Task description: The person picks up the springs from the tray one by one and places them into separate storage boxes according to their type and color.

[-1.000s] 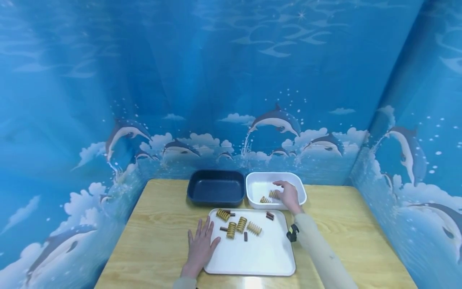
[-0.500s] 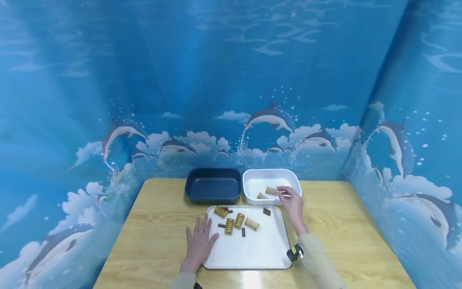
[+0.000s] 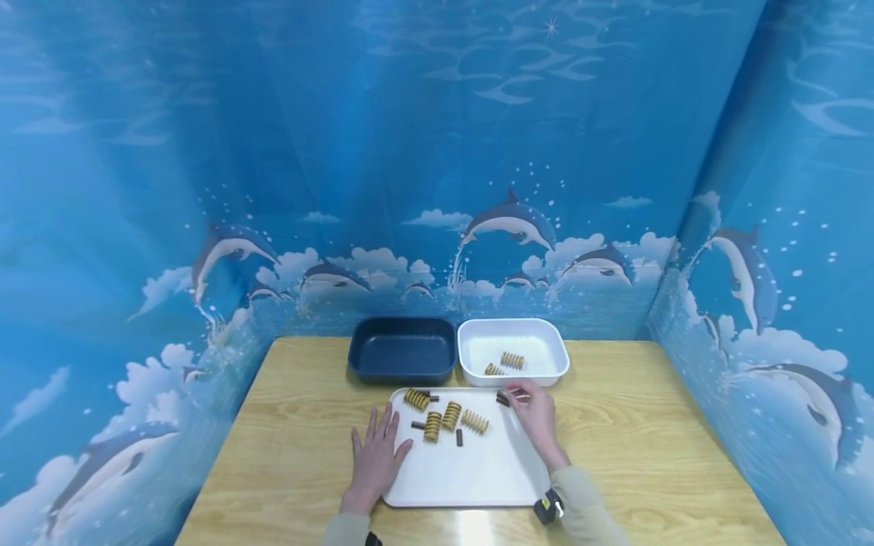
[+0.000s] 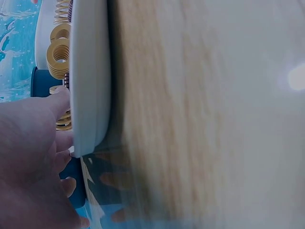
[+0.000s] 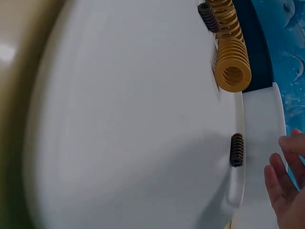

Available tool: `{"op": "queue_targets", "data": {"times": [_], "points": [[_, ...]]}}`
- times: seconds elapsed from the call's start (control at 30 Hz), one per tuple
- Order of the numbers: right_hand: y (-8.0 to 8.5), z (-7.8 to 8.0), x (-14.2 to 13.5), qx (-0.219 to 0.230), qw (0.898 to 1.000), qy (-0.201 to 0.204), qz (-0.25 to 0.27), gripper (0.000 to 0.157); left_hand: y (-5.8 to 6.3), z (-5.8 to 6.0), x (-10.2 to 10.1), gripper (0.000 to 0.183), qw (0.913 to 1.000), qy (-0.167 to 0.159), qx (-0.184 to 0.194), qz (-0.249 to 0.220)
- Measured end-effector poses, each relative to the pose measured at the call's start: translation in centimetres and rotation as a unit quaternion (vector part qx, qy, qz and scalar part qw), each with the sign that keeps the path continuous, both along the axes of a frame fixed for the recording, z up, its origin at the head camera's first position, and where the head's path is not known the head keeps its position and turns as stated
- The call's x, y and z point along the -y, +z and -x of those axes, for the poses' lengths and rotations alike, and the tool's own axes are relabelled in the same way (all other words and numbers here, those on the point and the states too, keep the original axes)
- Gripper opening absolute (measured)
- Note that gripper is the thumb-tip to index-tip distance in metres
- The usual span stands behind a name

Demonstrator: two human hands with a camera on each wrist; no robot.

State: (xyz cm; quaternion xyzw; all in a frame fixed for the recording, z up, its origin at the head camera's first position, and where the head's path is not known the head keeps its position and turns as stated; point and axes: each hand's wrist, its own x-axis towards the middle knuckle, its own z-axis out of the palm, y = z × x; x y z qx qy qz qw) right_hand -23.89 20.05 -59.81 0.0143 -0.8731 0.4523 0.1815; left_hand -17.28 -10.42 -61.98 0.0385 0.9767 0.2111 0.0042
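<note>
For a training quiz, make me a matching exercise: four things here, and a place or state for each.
Things
1. Left hand
2. Right hand
3. White bin
4. Dark blue bin

Places or states, head view
A. Has gold springs inside
B. At the tray's far right corner
C. Left of the other bin
D. At the tray's left edge

Right pairs: 1-D, 2-B, 3-A, 4-C

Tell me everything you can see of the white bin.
The white bin is a round-cornered, open-topped tub that looks like plastic. It stands upright on the wooden table, right of the dark blue bin and behind the white tray. Two yellow springs lie inside, near its front. Whether the bins touch is unclear.
</note>
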Motion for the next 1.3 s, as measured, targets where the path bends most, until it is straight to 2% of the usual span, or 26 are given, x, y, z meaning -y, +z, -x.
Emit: {"op": "queue_targets", "data": {"times": [0.13,0.37,0.5,0.8,1.07,1.3], "points": [[-0.6,-0.1,0.4,0.007,1.0,0.019,-0.009,0.018,0.0,0.1,-0.1,0.063,0.9999,0.004,0.006,0.008],[-1.7,0.4,0.7,0.005,0.999,0.028,-0.041,0.026,-0.3,0.2,0.0,0.063,0.9999,0.004,0.006,0.011],[-1.8,0.6,0.9,0.006,0.997,0.03,-0.065,0.028,-0.4,0.2,0.0,0.063,0.9999,0.004,0.002,0.012],[-1.7,0.5,1.0,0.015,0.995,0.042,-0.085,0.03,-0.4,0.2,0.0,0.063,1.0,0.003,-0.001,0.007],[-2.1,0.6,0.9,0.036,0.995,0.049,-0.078,0.025,-0.2,0.2,0.0,0.064,1.0,0.004,0.004,0.003],[-1.6,0.4,1.5,0.034,0.996,0.048,-0.064,0.021,-0.1,0.2,0.1,0.063,1.0,0.002,0.001,0.005]]}}
